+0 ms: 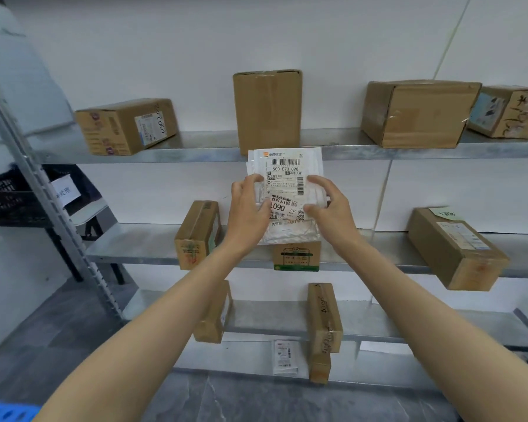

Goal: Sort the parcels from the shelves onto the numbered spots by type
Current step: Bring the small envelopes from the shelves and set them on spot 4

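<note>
Head view puts the white mailer [287, 172] at centre frame, upright over the middle shelf [141, 245], with left hand [249, 207] and right hand [331, 210] pinching its side edges, so lifting it cleanly probably means gripping evenly, clearing the green-printed box [296, 257] below, and holding the label readable.

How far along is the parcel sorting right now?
Done: nothing verifiable; no numbered spots are in view. In hand: the left hand and right hand grip a white labelled mailer bag in front of the shelves. Left: many cardboard boxes sit on the shelves.
</note>
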